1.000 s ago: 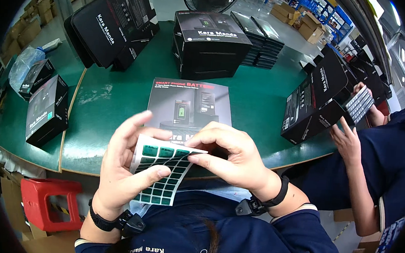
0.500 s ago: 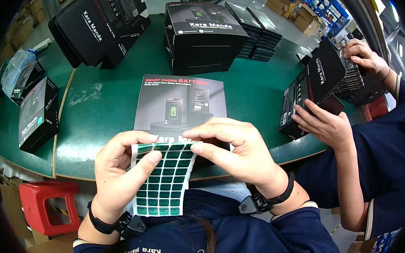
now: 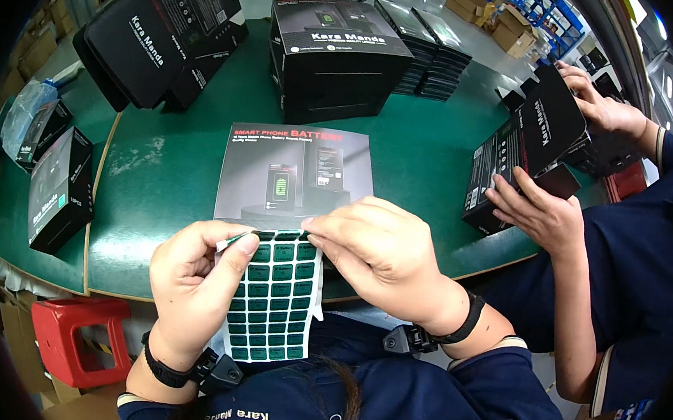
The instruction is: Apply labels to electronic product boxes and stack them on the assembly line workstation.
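A sheet of small green square stickers (image 3: 274,303) hangs upright in front of my chest. My left hand (image 3: 191,282) grips its upper left edge between thumb and fingers. My right hand (image 3: 376,256) pinches the sheet's top right corner with its fingertips. Just beyond both hands a flat grey printed box (image 3: 292,172) lies on the green table (image 3: 173,199).
Stacks of black boxes (image 3: 335,58) stand at the back, more black boxes (image 3: 150,33) at back left and a small one (image 3: 57,186) at the left edge. To the right a co-worker's hands (image 3: 543,213) hold a black box (image 3: 524,149). A red stool (image 3: 70,336) stands below left.
The sticker sheet has swung from a tilt to upright between my hands. My view has moved closer to the table. The co-worker's far hand moved onto the black box.
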Tool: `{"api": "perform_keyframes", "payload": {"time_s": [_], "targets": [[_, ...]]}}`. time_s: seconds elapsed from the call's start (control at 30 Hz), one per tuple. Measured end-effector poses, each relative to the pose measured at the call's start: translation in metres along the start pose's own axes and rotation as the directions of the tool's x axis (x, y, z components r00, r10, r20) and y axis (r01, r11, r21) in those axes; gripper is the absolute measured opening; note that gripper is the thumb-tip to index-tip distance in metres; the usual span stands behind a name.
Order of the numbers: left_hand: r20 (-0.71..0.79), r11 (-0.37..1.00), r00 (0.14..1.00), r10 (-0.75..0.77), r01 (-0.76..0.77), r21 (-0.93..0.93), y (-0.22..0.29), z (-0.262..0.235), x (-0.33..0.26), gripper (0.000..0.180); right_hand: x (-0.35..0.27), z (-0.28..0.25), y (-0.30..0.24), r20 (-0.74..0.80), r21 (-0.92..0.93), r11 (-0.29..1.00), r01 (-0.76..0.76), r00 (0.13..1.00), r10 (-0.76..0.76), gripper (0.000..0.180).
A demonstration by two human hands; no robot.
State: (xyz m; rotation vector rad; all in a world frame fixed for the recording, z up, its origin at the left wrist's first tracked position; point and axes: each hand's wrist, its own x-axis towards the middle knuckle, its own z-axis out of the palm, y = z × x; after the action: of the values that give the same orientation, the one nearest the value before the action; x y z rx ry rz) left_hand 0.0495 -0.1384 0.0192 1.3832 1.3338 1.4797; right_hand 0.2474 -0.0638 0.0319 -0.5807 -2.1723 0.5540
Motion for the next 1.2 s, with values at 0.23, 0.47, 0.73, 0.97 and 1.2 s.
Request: {"api": "perform_keyframes", "payload": {"time_s": [0.23, 0.47, 0.73, 0.97, 1.2], "targets": [[-0.046, 0.956, 0.976, -0.211, 0.196, -0.220, 0.005, 0.007, 0.004, 0.005, -0.004, 0.004, 0.003, -0.099, -0.253, 0.960, 0.121, 0.984, -0.151, 0.018], [0.013, 0.999, 0.999, -0.042, 0.042, -0.027, 0.007, -0.003, -0.003, 0.007, -0.004, -0.024, 0.000, -0.248, -0.002, 1.000, -0.031, 0.968, 0.030, 0.016], [0.315, 0.892, 0.892, 0.324, -0.400, 0.214, -0.002, -0.012, 0.004, 0.014, 0.001, -0.045, 0.011, 0.306, 0.016, 0.983, -0.185, 0.936, 0.171, 0.010], [0.380, 0.868, 0.884, 0.271, -0.395, 0.301, -0.009, -0.011, 0.006, 0.011, 0.001, -0.058, 0.012, 0.433, -0.009, 0.988, -0.152, 0.890, 0.141, 0.010], [0.374, 0.864, 0.890, 0.262, -0.389, 0.320, -0.011, -0.012, 0.005, 0.011, 0.001, -0.052, 0.016, 0.442, -0.013, 0.990, -0.141, 0.887, 0.132, 0.009]]}}
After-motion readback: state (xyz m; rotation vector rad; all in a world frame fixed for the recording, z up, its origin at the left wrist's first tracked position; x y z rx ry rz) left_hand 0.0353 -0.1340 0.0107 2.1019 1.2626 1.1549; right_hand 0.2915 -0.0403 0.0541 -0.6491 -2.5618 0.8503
